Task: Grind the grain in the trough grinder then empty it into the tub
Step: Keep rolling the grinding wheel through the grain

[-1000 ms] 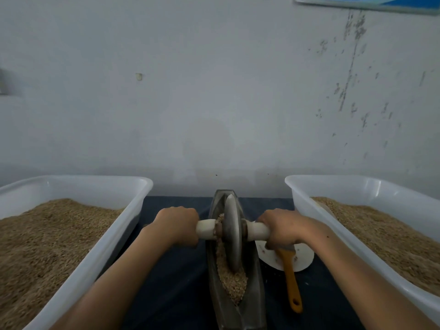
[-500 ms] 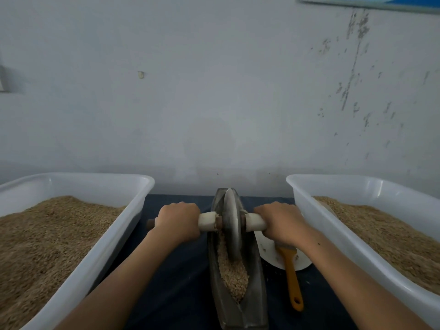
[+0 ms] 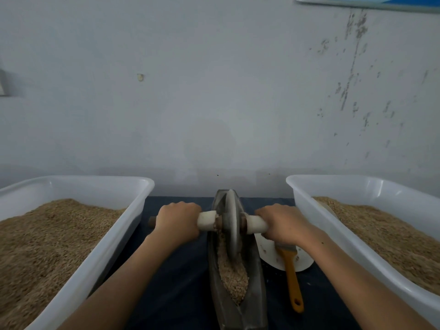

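A dark metal trough grinder [image 3: 256, 303] lies lengthwise on the dark table between two tubs. Its grey wheel [image 3: 232, 225] stands upright near the trough's far end. Pale grain [image 3: 232, 277] fills the trough's near half. My left hand [image 3: 177, 220] grips the white axle handle on the wheel's left side. My right hand [image 3: 283, 222] grips the handle on the right side. A white tub [image 3: 78, 277] with brown grain sits at the left, and a second white tub [image 3: 357, 253] with grain sits at the right.
A brush with an orange handle [image 3: 292, 279] lies on a white scoop [image 3: 269, 253] between the trough and the right tub. A pale wall rises close behind the table. Dark cloth [image 3: 171, 289] covers the table between the tubs.
Both hands have rolled the wheel away from me, from the trough's middle to its far end, leaving more grain uncovered in the near half.
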`<state>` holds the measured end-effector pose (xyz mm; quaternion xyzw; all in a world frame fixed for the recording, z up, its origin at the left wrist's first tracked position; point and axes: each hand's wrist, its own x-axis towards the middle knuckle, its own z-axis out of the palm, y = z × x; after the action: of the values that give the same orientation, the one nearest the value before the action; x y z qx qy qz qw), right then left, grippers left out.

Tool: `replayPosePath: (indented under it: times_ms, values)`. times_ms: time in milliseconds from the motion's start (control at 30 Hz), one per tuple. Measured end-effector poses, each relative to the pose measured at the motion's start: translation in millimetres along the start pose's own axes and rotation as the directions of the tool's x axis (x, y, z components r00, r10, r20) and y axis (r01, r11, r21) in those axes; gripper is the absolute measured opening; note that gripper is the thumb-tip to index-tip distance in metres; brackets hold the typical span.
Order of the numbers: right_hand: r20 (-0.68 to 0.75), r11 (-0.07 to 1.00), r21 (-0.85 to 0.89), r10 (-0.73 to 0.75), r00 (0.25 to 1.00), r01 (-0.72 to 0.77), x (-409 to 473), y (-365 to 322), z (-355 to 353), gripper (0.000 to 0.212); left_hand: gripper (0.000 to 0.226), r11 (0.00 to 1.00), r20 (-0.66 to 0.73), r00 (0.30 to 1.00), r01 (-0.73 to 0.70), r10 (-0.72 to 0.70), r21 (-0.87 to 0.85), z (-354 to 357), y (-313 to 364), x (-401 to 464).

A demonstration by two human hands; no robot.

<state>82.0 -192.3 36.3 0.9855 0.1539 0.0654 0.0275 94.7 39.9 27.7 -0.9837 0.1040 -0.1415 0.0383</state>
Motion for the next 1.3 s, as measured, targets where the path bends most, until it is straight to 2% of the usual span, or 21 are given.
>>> replayPosePath:
  times_ms: [100, 167, 300, 367, 433, 533, 633, 700, 800, 867, 967, 1033, 1100, 1200, 1300]
  values:
    - [-0.17, 1.0, -0.028, -0.007, 0.985, 0.002, 0, -2, 8, 0.01, 0.021, 1.0, -0.054, 0.998, 0.014, -0.015, -0.027, 4, -1, 0]
    - [-0.157, 1.0, -0.03, -0.015, 0.987, 0.01, 0, -2, 6, 0.011, 0.024, 1.0, 0.012, 1.0, 0.006, -0.005, -0.017, 3, -2, 1]
    - [0.143, 1.0, -0.012, -0.016, 0.99, 0.018, -1, 1, -9, 0.028, 0.042, 0.999, 0.317, 0.948, 0.004, 0.012, -0.049, -6, -5, 2]
    - [0.261, 0.999, 0.041, -0.011, 0.965, 0.0, -2, 2, -13, 0.036, 0.046, 0.999, 0.385, 0.923, 0.0, 0.02, -0.052, -9, -5, 3]
    - [0.303, 0.997, 0.079, 0.001, 0.953, -0.026, -2, 2, -15, 0.039, 0.046, 0.999, 0.393, 0.919, -0.001, 0.021, -0.05, -10, -5, 2]
    - [0.224, 0.999, 0.041, 0.01, 0.975, -0.019, -2, 0, -11, 0.034, 0.04, 1.0, 0.29, 0.957, 0.007, -0.001, -0.02, -7, -3, 2]
    - [-0.002, 0.999, -0.022, 0.029, 1.0, -0.029, -1, -3, -1, 0.022, 0.025, 1.0, 0.051, 0.998, 0.024, -0.025, 0.017, 2, -1, 2]
    - [-0.11, 0.999, -0.015, 0.044, 0.993, -0.046, 0, -3, 5, 0.015, 0.016, 0.999, -0.096, 0.995, 0.033, -0.032, 0.008, 7, 0, 1]
    - [-0.115, 0.999, 0.006, 0.05, 0.992, -0.05, 0, -1, 8, 0.011, 0.017, 0.999, -0.204, 0.979, 0.015, -0.009, 0.031, 11, 0, 0]
    - [-0.06, 0.998, 0.005, 0.055, 0.997, -0.055, 0, -1, 5, 0.015, 0.02, 1.0, -0.141, 0.99, 0.004, 0.0, 0.029, 8, -1, 0]
    - [0.118, 0.998, -0.031, 0.049, 0.992, -0.046, -1, -4, -6, 0.032, 0.029, 1.0, 0.082, 0.997, -0.007, 0.006, 0.01, 1, -4, 2]
    - [0.246, 0.998, -0.024, 0.054, 0.968, -0.05, -3, -5, -15, 0.04, 0.037, 1.0, 0.242, 0.97, -0.01, 0.015, -0.019, -5, -6, 1]
    - [0.332, 0.997, 0.02, 0.062, 0.941, -0.072, -5, -6, -19, 0.045, 0.043, 1.0, 0.343, 0.939, -0.01, 0.018, -0.025, -9, -7, 0]
    - [0.331, 0.996, 0.033, 0.064, 0.941, -0.08, -6, -6, -18, 0.044, 0.043, 1.0, 0.343, 0.939, 0.005, -0.001, -0.012, -11, -6, 0]
    - [0.163, 0.998, -0.039, 0.06, 0.985, -0.055, -2, -6, -10, 0.032, 0.035, 0.999, 0.211, 0.977, 0.038, -0.037, -0.002, -5, -4, 0]
